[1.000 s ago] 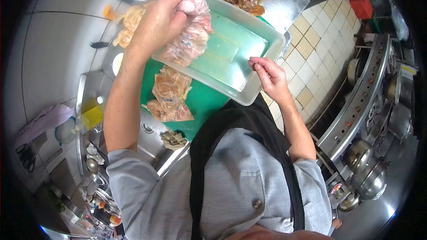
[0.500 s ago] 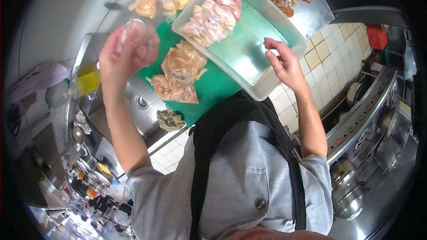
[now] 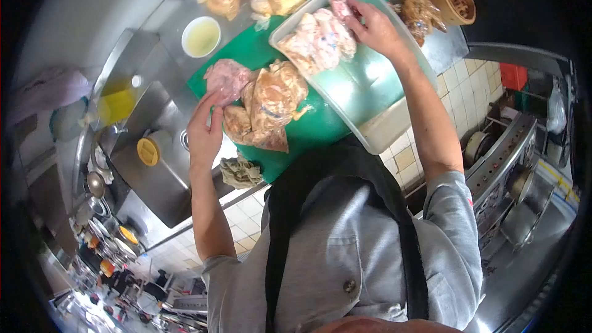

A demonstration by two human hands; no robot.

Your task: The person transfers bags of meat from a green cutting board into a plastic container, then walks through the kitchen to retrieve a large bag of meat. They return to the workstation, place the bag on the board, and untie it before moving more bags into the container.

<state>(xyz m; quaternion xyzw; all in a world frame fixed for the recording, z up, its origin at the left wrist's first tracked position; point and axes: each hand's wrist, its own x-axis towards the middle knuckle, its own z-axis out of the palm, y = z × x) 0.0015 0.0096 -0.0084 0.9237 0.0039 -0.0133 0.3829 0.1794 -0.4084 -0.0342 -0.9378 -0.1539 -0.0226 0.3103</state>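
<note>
Left hand [image 3: 206, 128]: fingers extending loosely, touching pink meat [image 3: 227, 80] lying near the left corner of the green board [image 3: 324, 122].
Right hand [image 3: 375, 28]: fingers curling at pale meat [image 3: 322, 38] inside the tray [image 3: 391, 124], along its left edge; grip cannot be told.
Browned meat [image 3: 274, 95]: lying beside pink meat.
Bowl [image 3: 201, 37]: standing on the surface [image 3: 168, 46].
</note>
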